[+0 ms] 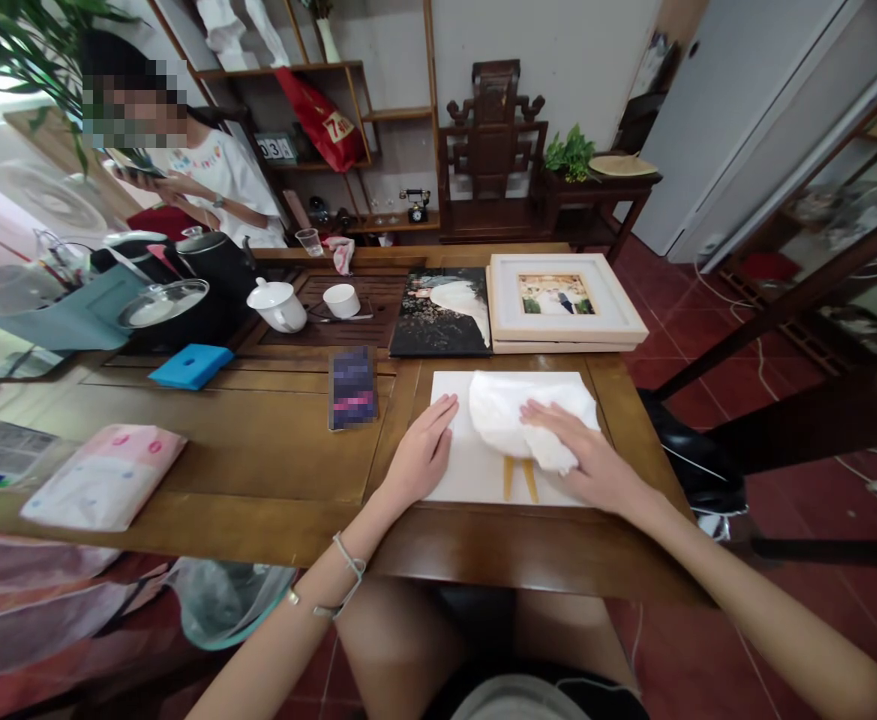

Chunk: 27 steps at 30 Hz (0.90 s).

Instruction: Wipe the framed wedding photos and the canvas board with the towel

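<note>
A white rectangular board (pixel 459 478) lies on the table in front of me. On top of it is a crumpled white tissue or cloth (pixel 498 415). My right hand (pixel 573 445) rests on the tissue with its fingers stretched flat over it, covering part of the board's right side. My left hand (pixel 424 452) lies flat along the board's left edge, fingers extended, clear of the tissue. Two tapering gold-brown strips (pixel 520 480) show on the board below the tissue; whatever they join is covered.
Behind the board are a dark photo panel (pixel 442 315) and stacked pale-framed pictures (pixel 505 325). A blurred dark phone-sized item (pixel 352 390), a blue box (pixel 192 366), a tissue pack (pixel 104 475) and a white teapot (pixel 279 308) stand leftward. Another person (pixel 220 180) sits across.
</note>
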Available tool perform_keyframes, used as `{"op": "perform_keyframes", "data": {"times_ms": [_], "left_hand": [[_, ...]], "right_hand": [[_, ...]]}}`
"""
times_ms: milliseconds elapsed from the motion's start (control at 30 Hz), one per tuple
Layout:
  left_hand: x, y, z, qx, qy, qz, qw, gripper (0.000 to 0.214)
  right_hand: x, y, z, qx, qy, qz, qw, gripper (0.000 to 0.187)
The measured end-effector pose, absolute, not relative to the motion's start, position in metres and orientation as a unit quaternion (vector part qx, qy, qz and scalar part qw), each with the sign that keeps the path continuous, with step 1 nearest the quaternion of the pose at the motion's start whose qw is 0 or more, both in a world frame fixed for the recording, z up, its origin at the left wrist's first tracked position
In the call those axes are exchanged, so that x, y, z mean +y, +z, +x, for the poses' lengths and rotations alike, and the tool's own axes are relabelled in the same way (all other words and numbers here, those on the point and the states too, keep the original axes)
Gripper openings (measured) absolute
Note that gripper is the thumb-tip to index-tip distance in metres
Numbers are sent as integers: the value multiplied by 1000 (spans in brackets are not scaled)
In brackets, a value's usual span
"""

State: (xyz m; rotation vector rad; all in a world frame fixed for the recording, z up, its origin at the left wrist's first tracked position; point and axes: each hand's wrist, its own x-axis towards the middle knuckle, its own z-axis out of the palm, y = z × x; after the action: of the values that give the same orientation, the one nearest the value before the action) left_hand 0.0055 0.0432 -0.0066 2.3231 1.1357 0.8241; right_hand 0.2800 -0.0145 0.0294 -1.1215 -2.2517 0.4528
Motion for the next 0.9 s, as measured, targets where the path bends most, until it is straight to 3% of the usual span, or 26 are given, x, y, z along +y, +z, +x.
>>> {"op": "perform_keyframes", "data": {"times_ms": [233,467,600,900], "left_hand": [[45,-7,5,408,287,838,219,46],[44,-7,5,408,287,841,210,46],[44,-8,5,411,284,841,206,46],[44,-7,6,415,290,837,210,45]], "right_hand": [[-70,36,280,-913,190,-288,219,69],[18,25,291,-860,108,-444,228,77],[41,24,293,-831,67,-521,184,78],[-79,48,279,-863,73,-490,102,85]]}}
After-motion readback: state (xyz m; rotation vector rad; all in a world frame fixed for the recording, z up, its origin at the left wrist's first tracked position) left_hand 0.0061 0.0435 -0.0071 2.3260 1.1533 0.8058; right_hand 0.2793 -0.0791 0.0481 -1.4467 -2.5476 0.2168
